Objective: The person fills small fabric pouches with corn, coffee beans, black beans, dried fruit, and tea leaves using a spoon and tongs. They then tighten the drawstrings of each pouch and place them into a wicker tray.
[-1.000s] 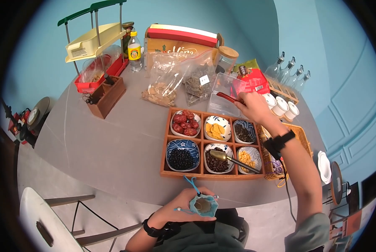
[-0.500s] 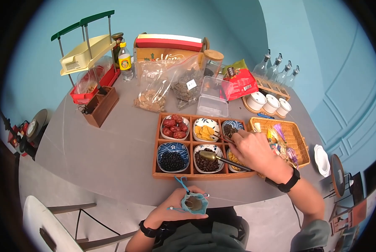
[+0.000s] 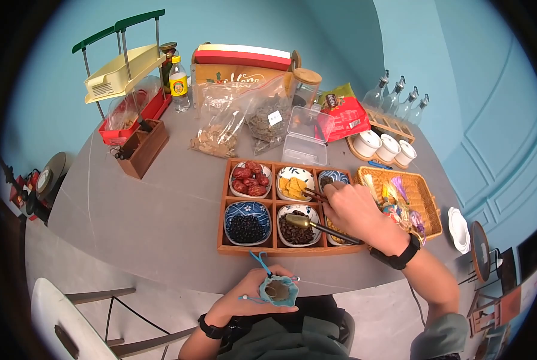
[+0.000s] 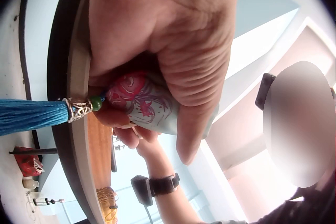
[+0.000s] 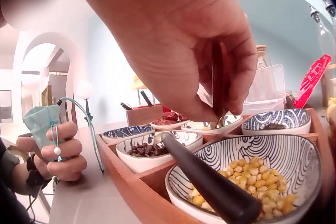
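Note:
My left hand (image 3: 250,295) holds a pale blue drawstring pouch (image 3: 286,294), mouth up and open, below the tray's near edge. A printed pink flower and a blue tassel (image 4: 31,116) show in the left wrist view. My right hand (image 3: 355,210) pinches dark red tweezers (image 5: 220,77), their tips at the bowl of yellow slices (image 3: 293,185) in the back middle compartment. The wooden tray (image 3: 247,248) also bears bowls of red dates (image 3: 250,180), black beans (image 3: 247,229), dark brown pieces (image 3: 295,234), yellow kernels (image 5: 252,182) and dark leafy bits, partly hidden by the hand.
A scoop (image 3: 334,231) lies across the front bowls. Right of the tray sits a wicker basket (image 3: 427,198) with tasselled items. Behind stand a clear plastic box (image 3: 304,150), bagged dried goods (image 3: 214,141), white lidded jars (image 3: 389,147) and glass bottles (image 3: 394,96).
My right hand has come from above the clear box down to the tray, then slightly left, bringing the tweezers to the yellow slices. My left hand keeps holding the pouch.

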Tool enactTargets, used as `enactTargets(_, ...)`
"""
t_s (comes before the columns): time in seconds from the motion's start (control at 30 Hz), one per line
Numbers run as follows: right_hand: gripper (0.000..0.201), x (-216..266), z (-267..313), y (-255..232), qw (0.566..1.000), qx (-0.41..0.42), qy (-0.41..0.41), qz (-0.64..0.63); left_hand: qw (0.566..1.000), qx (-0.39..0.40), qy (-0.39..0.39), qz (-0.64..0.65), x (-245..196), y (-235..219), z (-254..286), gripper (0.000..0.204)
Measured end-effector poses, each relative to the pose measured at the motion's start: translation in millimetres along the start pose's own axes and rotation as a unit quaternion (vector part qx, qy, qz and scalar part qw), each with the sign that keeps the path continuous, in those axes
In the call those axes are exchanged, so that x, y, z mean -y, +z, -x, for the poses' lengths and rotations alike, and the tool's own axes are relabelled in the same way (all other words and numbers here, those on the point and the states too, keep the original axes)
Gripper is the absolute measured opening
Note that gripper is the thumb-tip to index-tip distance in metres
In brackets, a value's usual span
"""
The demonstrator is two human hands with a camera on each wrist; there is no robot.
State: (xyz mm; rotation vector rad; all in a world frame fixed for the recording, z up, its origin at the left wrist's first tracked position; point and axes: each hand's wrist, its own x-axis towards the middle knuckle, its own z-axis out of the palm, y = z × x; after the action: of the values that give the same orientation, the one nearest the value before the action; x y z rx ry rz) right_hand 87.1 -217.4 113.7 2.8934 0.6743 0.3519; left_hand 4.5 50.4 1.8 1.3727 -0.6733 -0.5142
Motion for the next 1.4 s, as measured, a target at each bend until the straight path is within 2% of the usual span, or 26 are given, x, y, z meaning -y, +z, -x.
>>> enactTargets(0.2,0.01,9.8,-12.6,7.9,0.999,-0.014,-0.015,0.026,1.0,0.006,0.001,0.017,-1.2,-1.0,0.3,0.055)
enactTargets(0.37,0.013,15.2,-15.8,8.8,0.998,-0.01,-0.025,0.058,1.0,0.005,0.005,0.018,1.1,-0.7,0.9,0.055)
enactTargets(0.57,0.011,9.4,-21.3,17.0,0.997,-0.02,-0.026,0.071,1.0,0.007,0.006,0.008,0.0,-1.1,0.4,0.054)
enactTargets(0.77,0.008,5.8,-28.0,19.8,0.992,0.007,-0.018,0.126,1.0,0.009,-0.002,0.022,-0.2,-1.5,0.7,0.054)
enactTargets(0.97,0.007,-5.6,-21.8,20.8,0.99,-0.014,-0.018,0.137,1.0,0.014,0.002,0.016,1.1,-1.7,0.5,0.054)
enactTargets(1.03,0.007,-8.0,-17.9,13.4,0.99,-0.062,-0.039,0.119,1.0,0.007,0.0,0.017,-0.1,-1.3,0.2,0.055)
enactTargets(1.17,0.013,-9.8,-8.5,-4.6,0.993,-0.075,-0.056,0.068,1.0,0.0,-0.006,0.026,-0.8,-0.3,1.8,0.057)
enactTargets(1.23,0.01,4.4,5.0,-34.6,0.987,-0.115,-0.114,-0.011,0.999,-0.004,-0.021,0.044,-2.0,-0.2,2.7,0.058)
enactTargets(1.27,0.01,11.0,13.3,-48.8,0.987,-0.113,-0.115,-0.013,0.999,-0.006,-0.023,0.046,-3.0,-0.3,2.6,0.058)
enactTargets(1.33,0.014,25.1,35.2,-74.7,0.972,-0.103,-0.203,-0.06,0.999,-0.007,-0.007,0.051,-5.7,0.2,2.2,0.061)
enactTargets(1.4,0.016,39.4,58.8,-91.3,0.968,-0.098,-0.226,-0.048,0.999,-0.013,-0.014,0.035,-8.5,0.7,3.5,0.061)
